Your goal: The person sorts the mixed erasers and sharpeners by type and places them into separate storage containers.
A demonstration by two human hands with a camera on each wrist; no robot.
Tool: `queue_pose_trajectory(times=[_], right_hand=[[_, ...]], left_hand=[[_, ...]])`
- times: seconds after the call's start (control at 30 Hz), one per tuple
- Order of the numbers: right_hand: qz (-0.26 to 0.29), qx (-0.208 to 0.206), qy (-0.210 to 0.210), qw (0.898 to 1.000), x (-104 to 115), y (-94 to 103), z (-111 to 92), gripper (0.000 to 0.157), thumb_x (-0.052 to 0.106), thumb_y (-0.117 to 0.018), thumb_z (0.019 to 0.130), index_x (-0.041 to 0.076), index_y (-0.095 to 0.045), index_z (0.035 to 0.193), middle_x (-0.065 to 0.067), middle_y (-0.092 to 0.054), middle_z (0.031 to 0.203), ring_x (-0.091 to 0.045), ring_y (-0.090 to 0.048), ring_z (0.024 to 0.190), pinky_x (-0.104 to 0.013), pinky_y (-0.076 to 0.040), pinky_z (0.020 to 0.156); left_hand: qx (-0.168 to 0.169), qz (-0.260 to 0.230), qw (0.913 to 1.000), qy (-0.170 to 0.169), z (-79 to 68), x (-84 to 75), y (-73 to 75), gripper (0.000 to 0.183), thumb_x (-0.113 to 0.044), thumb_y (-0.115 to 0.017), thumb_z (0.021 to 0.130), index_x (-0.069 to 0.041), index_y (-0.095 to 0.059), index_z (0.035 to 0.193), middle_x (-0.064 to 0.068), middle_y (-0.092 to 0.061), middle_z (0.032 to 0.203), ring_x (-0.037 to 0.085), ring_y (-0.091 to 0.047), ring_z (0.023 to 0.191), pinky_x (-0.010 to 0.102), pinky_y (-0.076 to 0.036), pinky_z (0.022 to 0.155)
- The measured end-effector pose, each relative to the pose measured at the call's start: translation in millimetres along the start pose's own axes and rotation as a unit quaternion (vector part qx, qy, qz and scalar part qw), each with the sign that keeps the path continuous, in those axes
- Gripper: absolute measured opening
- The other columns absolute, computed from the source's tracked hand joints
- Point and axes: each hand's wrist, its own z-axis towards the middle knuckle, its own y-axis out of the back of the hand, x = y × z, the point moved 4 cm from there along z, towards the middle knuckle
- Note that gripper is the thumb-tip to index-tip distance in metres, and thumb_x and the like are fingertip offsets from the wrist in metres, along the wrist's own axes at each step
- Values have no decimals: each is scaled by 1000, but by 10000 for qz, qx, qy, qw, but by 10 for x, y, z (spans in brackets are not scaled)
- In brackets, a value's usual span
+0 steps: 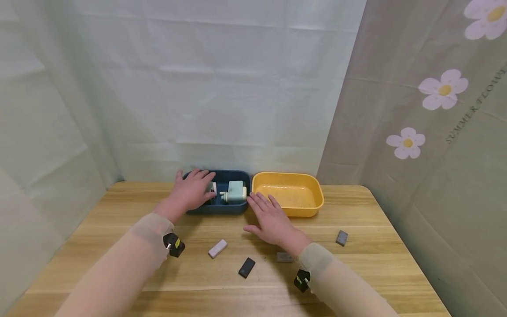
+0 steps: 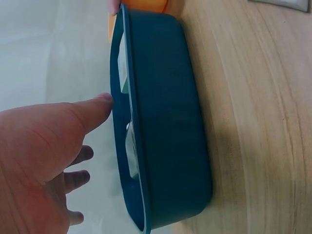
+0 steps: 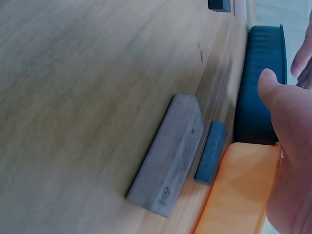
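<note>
My left hand (image 1: 192, 191) is above the left part of a dark blue plastic bin (image 1: 218, 210), its fingers spread and holding nothing. Inside the bin lie a mint-green boxy object (image 1: 236, 191) with cream knob-like ends and, partly hidden by the hand, a pale item (image 1: 214, 188). The right hand (image 1: 271, 222) stretches its fingers toward the spot where the blue bin meets a yellow bin (image 1: 295, 212); nothing is in its grasp. Whether its fingertips touch either rim, I cannot tell. The left wrist view shows the left thumb (image 2: 95, 109) at the blue rim.
On the wooden table (image 1: 198, 281) lie small rectangular blocks: a white one (image 1: 218, 248), a black one (image 1: 247, 267), a grey one (image 1: 284, 257) by the right wrist and a dark grey one (image 1: 342, 238) at right. Cloth curtains (image 1: 222, 88) stand behind the bins.
</note>
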Motion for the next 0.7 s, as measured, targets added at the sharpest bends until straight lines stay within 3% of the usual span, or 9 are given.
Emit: queue_pose_trajectory(times=[0.2,0.7], right_hand=[[-19,-34,63,10000,6,20,-28,91,62,-62,109,8,-29,175,-10,-25,182,-30,-19,169,-55,-14,135],[-393,-278,288,9984,14,-10,-67,89,61,-61,109,11,-29,176,-8,-27,182,-29,-21,168,-56,-15,135]], left_hand=[[-41,-97,9999,-30,-35,-65,-21,72,-42,-68,112,-9,-42,171,20,-40,174,47,-31,162,84,-10,123],[-412,-87,9990,-167,-137,-305,-95,66,-41,-65,113,-8,-48,168,19,-41,174,45,-36,160,82,-17,124]])
